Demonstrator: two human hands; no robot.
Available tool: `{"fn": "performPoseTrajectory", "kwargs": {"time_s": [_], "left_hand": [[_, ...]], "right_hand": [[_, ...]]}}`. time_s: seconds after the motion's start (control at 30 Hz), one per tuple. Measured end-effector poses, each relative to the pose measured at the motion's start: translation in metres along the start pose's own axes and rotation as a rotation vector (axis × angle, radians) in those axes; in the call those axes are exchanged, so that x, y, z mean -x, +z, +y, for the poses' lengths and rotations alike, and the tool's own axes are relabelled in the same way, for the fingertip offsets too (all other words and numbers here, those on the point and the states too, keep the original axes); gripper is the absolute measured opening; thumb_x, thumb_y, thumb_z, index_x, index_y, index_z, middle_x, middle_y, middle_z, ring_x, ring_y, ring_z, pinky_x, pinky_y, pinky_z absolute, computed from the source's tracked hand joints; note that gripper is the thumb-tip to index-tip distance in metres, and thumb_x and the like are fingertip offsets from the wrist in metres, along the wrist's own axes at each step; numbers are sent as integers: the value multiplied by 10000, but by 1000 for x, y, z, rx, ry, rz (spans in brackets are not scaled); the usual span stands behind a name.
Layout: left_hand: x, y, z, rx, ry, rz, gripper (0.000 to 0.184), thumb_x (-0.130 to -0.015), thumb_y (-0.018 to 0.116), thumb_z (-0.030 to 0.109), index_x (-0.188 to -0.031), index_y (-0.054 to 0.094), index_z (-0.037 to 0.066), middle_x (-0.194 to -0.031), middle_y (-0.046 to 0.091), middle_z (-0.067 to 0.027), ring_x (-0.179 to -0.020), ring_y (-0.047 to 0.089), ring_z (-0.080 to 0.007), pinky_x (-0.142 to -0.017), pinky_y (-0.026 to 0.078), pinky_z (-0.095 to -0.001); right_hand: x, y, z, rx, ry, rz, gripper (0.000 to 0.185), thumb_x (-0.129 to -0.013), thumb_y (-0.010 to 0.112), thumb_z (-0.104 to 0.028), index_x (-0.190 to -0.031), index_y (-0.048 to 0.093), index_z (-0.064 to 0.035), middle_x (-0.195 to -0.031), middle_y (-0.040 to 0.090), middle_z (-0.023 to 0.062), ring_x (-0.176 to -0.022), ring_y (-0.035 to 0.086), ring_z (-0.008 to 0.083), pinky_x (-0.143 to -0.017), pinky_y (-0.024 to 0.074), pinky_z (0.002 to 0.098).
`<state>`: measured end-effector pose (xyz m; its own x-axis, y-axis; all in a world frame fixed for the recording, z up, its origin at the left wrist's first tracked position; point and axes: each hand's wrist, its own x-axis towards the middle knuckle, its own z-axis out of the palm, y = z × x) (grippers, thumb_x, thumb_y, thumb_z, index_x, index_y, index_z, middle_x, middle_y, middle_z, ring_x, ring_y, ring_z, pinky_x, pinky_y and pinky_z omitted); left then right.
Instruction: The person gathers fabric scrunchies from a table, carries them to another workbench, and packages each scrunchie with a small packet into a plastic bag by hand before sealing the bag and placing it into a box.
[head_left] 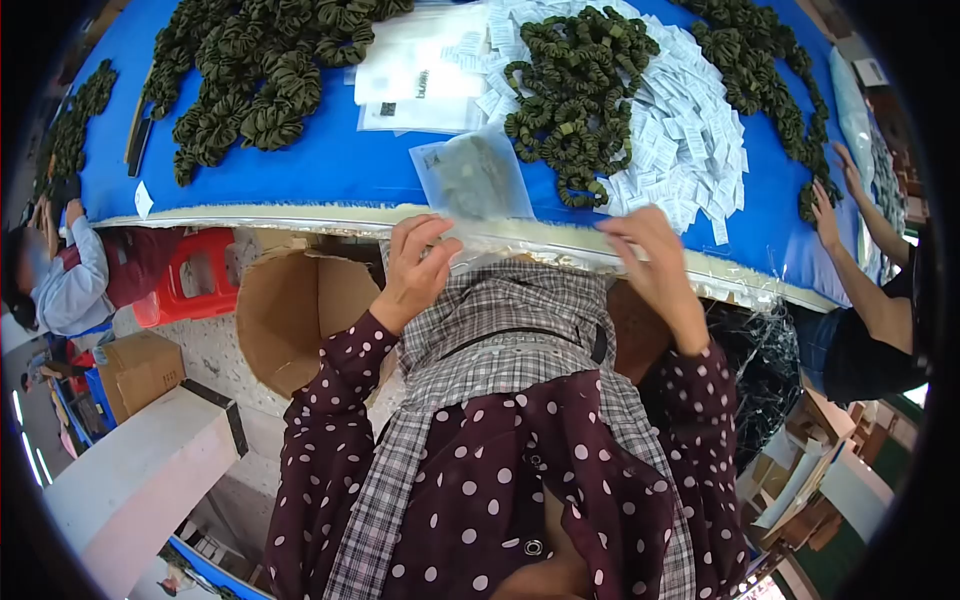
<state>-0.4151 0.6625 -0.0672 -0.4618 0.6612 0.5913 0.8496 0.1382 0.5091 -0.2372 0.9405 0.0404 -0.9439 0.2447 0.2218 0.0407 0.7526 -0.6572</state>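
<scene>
A clear plastic bag (478, 172) with dark green fabric inside lies slanted at the table's near edge. My left hand (418, 262) is at the bag's lower left end, fingers bent and thumb and fingertips closed on its clear flap. To the right, my right hand (652, 262) hovers at the table edge with curled fingers, blurred by motion. Whether anything is between those fingers is hidden. Beyond it lies a heap of dark green scrunchies (575, 95), partly on top of a wide pile of small white printed labels (690, 150).
A stack of flat clear bags (415, 75) lies behind the filled bag. More scrunchies (255, 75) are piled at the left on the blue table (330, 170). An open cardboard box (300, 315) and a red stool (190, 280) stand below. A person's hands (828, 215) work at the right.
</scene>
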Motion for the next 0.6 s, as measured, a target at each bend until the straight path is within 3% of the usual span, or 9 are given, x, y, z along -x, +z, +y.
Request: {"fn": "performPoseTrajectory", "kwargs": {"time_s": [0.03, 0.17, 0.33, 0.47, 0.6], "left_hand": [[-1, 2, -1, -1, 24, 6, 284, -768, 672, -65, -1015, 673, 77, -1237, 631, -41, -1159, 565, -293, -974, 475, -415], [-3, 3, -3, -15, 90, 18, 256, -749, 679, -65, -960, 665, 77, -1241, 641, -26, -1137, 580, -293, -965, 479, -420], [-27, 3, -5, 112, -52, 191, 193, -760, 687, -51, -884, 638, 89, -1166, 681, -12, -1098, 604, -266, -983, 469, -414], [-95, -10, -19, 335, -144, 393, 169, -796, 700, -30, -893, 649, 98, -1071, 699, -5, -1024, 615, -237, -958, 461, -379], [-106, -19, -25, 384, -225, 335, 145, -816, 709, -8, -903, 663, 99, -1026, 690, -5, -963, 595, -221, -904, 453, -347]], "right_hand": [[-12, 15, 4, 55, -206, -15, 136, -845, 750, -75, -980, 733, -66, -963, 619, 25, -833, 545, 187, -792, 446, 296], [-39, 49, 23, 223, -468, -208, 195, -825, 735, -45, -1016, 711, -71, -1007, 590, 21, -802, 518, 192, -744, 433, 288], [-61, 69, 34, -194, -361, -153, 155, -877, 696, -37, -1029, 682, -69, -1113, 611, 22, -775, 488, 147, -701, 416, 265], [-103, 73, 8, -688, -33, 112, 55, -936, 657, -44, -989, 650, -58, -1124, 662, 35, -723, 479, 105, -645, 404, 245], [-112, 66, 8, -678, -17, 36, 26, -959, 652, -60, -954, 628, -54, -1062, 702, 44, -671, 473, 95, -624, 408, 241]]}}
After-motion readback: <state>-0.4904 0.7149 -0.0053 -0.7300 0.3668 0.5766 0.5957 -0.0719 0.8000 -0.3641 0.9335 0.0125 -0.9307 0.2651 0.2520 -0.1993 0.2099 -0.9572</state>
